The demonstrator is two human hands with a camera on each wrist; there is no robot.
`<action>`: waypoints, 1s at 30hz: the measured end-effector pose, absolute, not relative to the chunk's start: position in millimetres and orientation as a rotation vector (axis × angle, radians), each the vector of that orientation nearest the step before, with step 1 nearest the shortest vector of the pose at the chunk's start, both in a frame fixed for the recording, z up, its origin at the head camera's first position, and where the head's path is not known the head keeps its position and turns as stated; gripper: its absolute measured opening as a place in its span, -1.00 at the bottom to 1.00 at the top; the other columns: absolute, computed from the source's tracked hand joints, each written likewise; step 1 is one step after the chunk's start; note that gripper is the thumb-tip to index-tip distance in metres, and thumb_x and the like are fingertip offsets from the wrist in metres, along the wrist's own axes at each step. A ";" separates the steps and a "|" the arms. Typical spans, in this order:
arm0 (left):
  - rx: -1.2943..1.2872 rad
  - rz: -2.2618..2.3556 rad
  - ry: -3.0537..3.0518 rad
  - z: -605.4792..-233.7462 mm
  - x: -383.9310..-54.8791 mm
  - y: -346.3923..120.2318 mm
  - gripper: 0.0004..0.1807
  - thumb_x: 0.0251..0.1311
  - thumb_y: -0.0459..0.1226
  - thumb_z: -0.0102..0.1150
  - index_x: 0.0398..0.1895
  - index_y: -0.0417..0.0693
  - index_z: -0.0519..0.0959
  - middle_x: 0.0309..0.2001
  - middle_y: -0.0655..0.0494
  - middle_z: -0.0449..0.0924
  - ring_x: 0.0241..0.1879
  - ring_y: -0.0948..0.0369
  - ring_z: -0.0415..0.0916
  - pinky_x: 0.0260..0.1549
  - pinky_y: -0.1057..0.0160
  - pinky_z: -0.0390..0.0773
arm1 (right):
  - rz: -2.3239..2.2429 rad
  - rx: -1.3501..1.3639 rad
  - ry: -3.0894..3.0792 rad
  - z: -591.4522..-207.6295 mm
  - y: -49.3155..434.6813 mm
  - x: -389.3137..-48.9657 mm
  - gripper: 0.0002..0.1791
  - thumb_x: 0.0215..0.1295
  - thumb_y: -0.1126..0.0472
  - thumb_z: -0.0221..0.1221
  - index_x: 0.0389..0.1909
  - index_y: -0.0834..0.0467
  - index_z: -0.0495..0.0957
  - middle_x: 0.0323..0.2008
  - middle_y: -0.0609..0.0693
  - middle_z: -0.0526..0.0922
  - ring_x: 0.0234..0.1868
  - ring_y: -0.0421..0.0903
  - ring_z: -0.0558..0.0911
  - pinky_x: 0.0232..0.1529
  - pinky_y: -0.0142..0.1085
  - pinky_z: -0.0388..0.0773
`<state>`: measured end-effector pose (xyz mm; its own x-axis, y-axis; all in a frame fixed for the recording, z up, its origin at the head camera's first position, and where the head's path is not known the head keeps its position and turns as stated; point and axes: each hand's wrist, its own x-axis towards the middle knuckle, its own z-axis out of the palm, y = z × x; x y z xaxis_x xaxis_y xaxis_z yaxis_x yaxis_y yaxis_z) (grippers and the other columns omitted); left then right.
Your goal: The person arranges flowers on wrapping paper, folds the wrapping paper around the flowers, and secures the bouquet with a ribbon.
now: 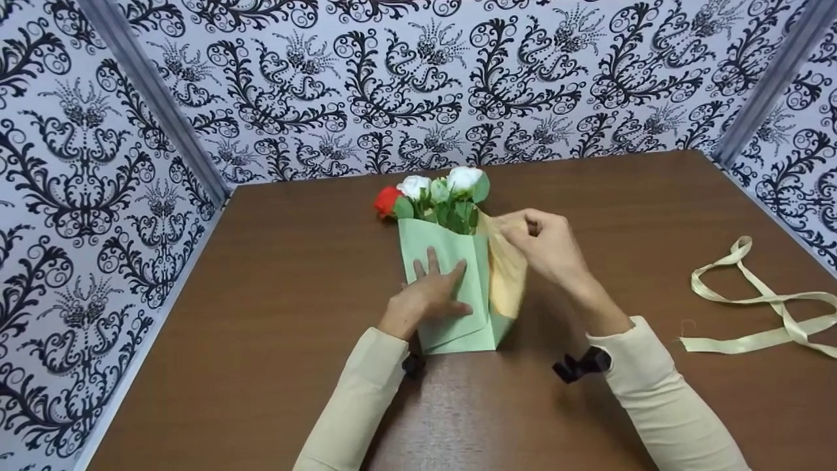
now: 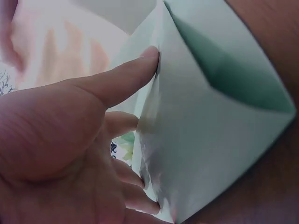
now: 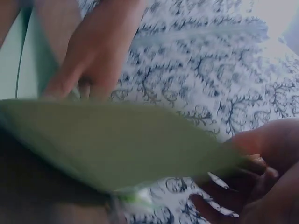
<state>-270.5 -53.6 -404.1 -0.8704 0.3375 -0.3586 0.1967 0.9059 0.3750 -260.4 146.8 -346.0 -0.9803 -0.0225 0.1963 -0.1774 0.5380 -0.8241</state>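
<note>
A bouquet lies on the table in light green wrapping paper, its flowers pointing to the far side. A red rose and two white roses stick out of the top among green leaves. Fingers spread, my left hand presses on the folded front of the wrap; the left wrist view shows its thumb against the paper. With thumb and fingertips, my right hand pinches the edge of the right-hand flap, whose yellowish inner side shows. In the right wrist view this flap stretches to the fingers.
A loose cream ribbon lies curled on the right of the brown table. Patterned black-and-white panels stand behind and at both sides.
</note>
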 end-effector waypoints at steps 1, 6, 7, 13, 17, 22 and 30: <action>0.389 0.458 2.647 -404.4 -270.6 -52.9 -0.04 0.32 0.10 0.20 0.64 0.33 -0.13 0.59 -0.27 -0.62 0.57 -0.34 -0.48 0.38 -0.48 0.02 | 1.482 0.181 -2.604 -345.2 145.6 -259.2 -0.69 0.37 0.11 0.25 0.02 0.19 0.69 -0.10 0.17 0.76 -0.19 -0.18 0.66 -0.12 -0.37 0.59; 0.404 0.444 2.662 -406.0 -269.9 -48.2 -0.06 0.33 0.10 0.18 0.63 0.36 -0.13 0.58 -0.28 -0.64 0.57 -0.32 -0.50 0.35 -0.50 0.04 | 1.680 0.214 -2.627 -345.0 139.4 -256.4 -0.59 0.45 0.09 0.16 0.18 0.23 0.60 0.09 0.20 0.70 -0.04 -0.20 0.65 0.11 -0.31 0.55; 0.409 0.434 2.665 -406.2 -269.5 -47.0 -0.08 0.34 0.10 0.17 0.63 0.37 -0.12 0.58 -0.27 -0.65 0.57 -0.31 -0.50 0.35 -0.50 0.04 | 1.701 0.227 -2.634 -345.5 137.1 -255.4 -0.58 0.46 0.08 0.15 0.20 0.22 0.59 0.11 0.20 0.69 -0.02 -0.18 0.64 0.14 -0.28 0.53; 0.481 0.304 2.686 -408.6 -268.0 -39.0 -0.18 0.39 0.03 0.13 0.61 0.43 -0.05 0.59 -0.19 -0.68 0.58 -0.25 -0.55 0.34 -0.55 -0.06 | 1.677 0.376 -2.636 -352.8 123.2 -251.1 -0.60 0.51 0.11 0.09 0.24 0.18 0.57 -0.05 0.24 0.72 -0.37 -0.35 0.52 -0.29 -0.50 0.49; 0.565 0.234 2.691 -412.0 -267.9 -35.4 -0.22 0.43 -0.02 0.09 0.61 0.43 -0.04 0.63 -0.14 -0.56 0.60 -0.21 -0.54 0.36 -0.55 -0.16 | 1.728 0.220 -2.491 -349.9 128.1 -251.9 -0.65 0.52 0.23 0.05 0.13 0.33 0.60 0.08 0.27 0.68 -0.11 -0.16 0.64 0.02 -0.38 0.56; 0.659 0.237 2.661 -416.8 -269.1 -36.5 -0.23 0.50 0.08 -0.08 0.64 0.31 -0.14 0.65 0.00 -0.39 0.62 -0.14 -0.45 0.42 -0.47 -0.20 | 1.855 0.035 -2.403 -343.1 133.8 -250.4 -0.60 0.54 0.16 0.01 0.16 0.34 0.59 0.10 0.19 0.66 0.10 -0.06 0.57 0.20 -0.26 0.47; 0.871 0.516 2.595 -402.7 -276.5 -56.5 -0.54 0.50 -0.30 -0.10 0.41 -0.12 0.40 0.48 -0.14 0.28 0.50 -0.10 0.15 0.41 -0.25 0.21 | 1.868 0.644 -2.655 -358.9 127.0 -255.5 -0.50 0.62 0.04 -0.13 0.34 0.27 0.43 0.34 0.21 0.50 0.40 0.15 0.46 0.45 0.01 0.30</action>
<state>-276.5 -56.5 -402.7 -0.7480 0.6288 -0.2125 0.4996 0.7442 0.4434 -255.5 127.0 -358.9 -0.9108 -0.4042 0.0843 -0.2159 0.2922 -0.9317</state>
